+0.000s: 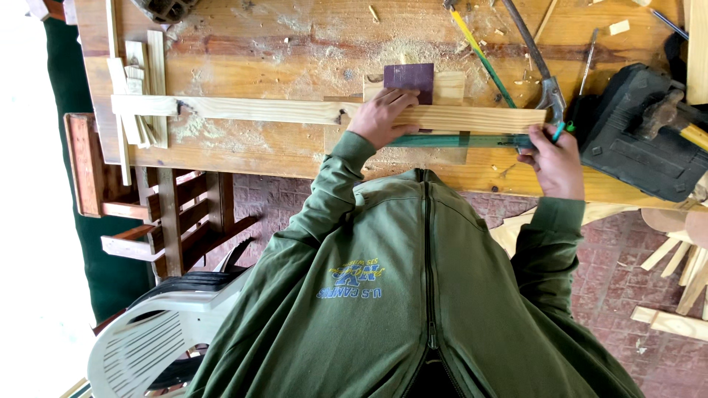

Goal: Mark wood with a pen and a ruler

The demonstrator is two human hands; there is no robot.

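While the left hand (383, 118) pins the slat (324, 112), the right hand (557, 158) grips the hacksaw (472, 140).

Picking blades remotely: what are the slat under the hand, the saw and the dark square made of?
Slat: pale bare softwood, grain and sawdust visible. Hacksaw: seemingly metal, green-painted frame, held by the right hand. Dark square: likely sandpaper, matte purple-brown. The left hand presses on the slat.

Printed emblem (352, 281) on green zip jacket (413, 295), lower centre of the frame, left of the zip: small, blue and yellow, seen upside down. No packages, signs or screens in view on the table (258, 51) or elsewhere.
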